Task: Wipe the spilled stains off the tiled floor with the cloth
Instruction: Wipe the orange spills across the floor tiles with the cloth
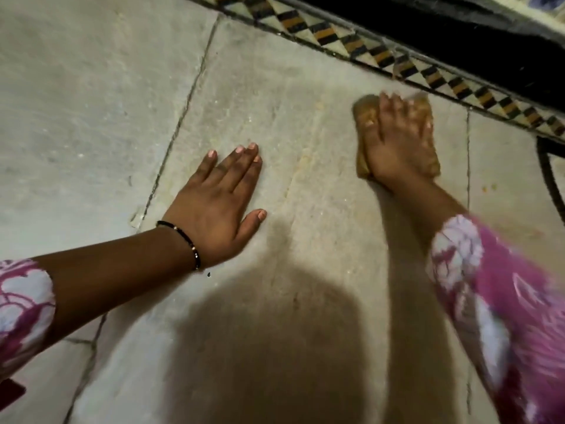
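Cloth [363, 139] — a tan, folded pad lying flat on the tiled floor [91, 87], close to the patterned border strip [382, 53] at the upper right; right hand [397, 148] laid on top of it, fingers spread and extended toward the border, pressing the cloth down rather than gripping it; the hand and cloth are motion-blurred, so the exact fold of the cloth under the palm cannot be told. Faint yellowish streak [301, 166] on the same tile, between the two hands, and small orange specks [489, 188] on the neighbouring tile to the right — probably the stains, though the blur leaves this uncertain. Left hand [220, 206] flat on the floor well apart from the cloth, fingers straight and close together, thumb out to the side, holding nothing; a black beaded bracelet [186, 243] sits at its wrist. Both forearms emerge from pink-and-white floral sleeves [504, 316]. Dark grout lines divide the grey tiles; a broad shadow [269, 347] falls across the lower middle of the floor; beyond the border strip lies a black surface [458, 35].
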